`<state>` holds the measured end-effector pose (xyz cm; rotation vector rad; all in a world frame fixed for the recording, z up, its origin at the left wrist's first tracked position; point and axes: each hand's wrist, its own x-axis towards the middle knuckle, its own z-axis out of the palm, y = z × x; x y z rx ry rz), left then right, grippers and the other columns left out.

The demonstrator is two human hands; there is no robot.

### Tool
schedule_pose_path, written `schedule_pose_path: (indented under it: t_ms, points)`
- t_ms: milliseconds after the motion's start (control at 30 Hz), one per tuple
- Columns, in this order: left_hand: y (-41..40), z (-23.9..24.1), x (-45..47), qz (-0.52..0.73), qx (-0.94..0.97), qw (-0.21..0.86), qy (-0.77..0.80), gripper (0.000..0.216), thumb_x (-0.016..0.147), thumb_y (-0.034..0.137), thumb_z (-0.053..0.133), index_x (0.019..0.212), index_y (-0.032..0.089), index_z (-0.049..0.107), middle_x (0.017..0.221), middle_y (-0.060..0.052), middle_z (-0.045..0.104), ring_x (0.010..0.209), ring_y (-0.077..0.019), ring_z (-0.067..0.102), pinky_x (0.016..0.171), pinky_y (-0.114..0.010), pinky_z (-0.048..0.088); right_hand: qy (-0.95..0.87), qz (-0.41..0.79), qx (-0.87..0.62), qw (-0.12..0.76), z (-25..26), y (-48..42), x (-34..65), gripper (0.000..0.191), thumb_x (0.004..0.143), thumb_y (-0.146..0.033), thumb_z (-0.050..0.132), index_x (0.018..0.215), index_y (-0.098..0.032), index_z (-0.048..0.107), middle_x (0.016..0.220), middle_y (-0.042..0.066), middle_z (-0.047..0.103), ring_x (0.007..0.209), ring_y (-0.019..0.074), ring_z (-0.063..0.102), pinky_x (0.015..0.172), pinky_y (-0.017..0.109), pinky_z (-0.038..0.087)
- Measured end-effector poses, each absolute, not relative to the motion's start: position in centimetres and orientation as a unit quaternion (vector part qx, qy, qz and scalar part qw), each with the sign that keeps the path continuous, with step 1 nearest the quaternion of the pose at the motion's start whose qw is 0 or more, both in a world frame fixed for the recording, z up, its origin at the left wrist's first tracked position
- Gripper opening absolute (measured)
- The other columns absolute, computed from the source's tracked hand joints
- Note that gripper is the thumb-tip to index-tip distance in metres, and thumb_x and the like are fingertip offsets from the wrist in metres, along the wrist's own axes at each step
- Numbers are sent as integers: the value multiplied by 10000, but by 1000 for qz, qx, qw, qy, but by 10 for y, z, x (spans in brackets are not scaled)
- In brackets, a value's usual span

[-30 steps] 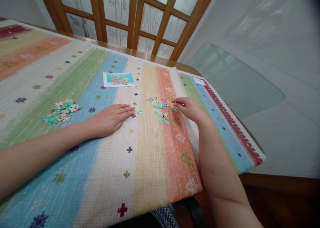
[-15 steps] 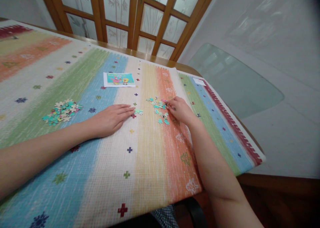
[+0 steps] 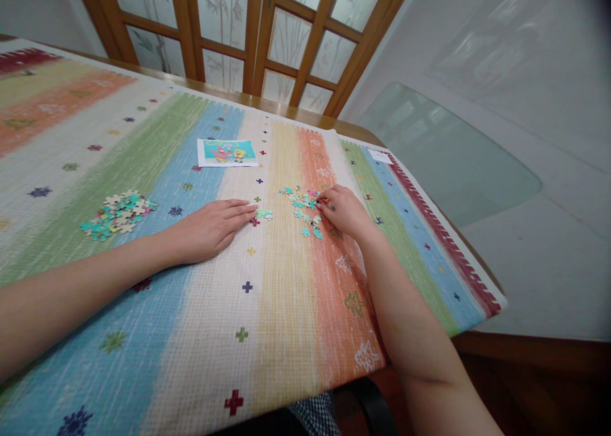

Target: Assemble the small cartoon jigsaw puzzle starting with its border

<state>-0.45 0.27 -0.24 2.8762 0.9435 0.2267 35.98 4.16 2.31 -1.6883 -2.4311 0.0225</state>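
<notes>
My left hand (image 3: 210, 226) lies flat on the striped cloth, fingers stretched out, its tips just short of a small joined bit of puzzle (image 3: 264, 214). My right hand (image 3: 344, 212) rests at the right side of a scatter of small turquoise puzzle pieces (image 3: 302, 207); its fingers are curled and pinched at a piece by the scatter's edge, too small to make out. A larger heap of puzzle pieces (image 3: 118, 213) lies far to the left. A printed cartoon reference picture (image 3: 228, 151) sits farther back.
The striped tablecloth (image 3: 267, 296) covers a wooden table whose right edge (image 3: 477, 277) drops off beside a glass panel (image 3: 443, 156) on the floor. A wooden lattice door (image 3: 248, 35) stands behind the table. A small white label (image 3: 380, 156) lies near the far right corner.
My right hand has slid left from the orange stripe's right side to the edge of the small scatter of pieces. My left hand has stayed still.
</notes>
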Motion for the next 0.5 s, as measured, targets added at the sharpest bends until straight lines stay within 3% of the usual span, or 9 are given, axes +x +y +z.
schedule_pose_path:
  t_ms: [167,367,500]
  points:
    - [1,1,-3,75,946,53,311,560,987,227,340,1521,127,478,1621,-82,436,1514,-218,366,1257,-400,253,-834,19,-538,122,22,39,353,293,946,-196,572,1195,-200,727,1133,137,680,1100,282,617,948,409,478]
    - [2,2,-2,69,947,43,310,560,990,232,330,1521,132,475,1620,-72,439,1509,-209,373,1259,-388,249,-836,17,-538,107,24,37,346,240,964,-298,614,1124,-199,762,1097,136,681,1059,283,621,918,408,488]
    - [2,1,-3,69,947,45,311,561,988,230,337,1522,126,475,1625,-75,431,1510,-211,370,1261,-393,248,-822,-3,-562,94,28,36,350,198,939,-255,634,1068,-201,774,1106,132,679,1075,287,619,903,404,494]
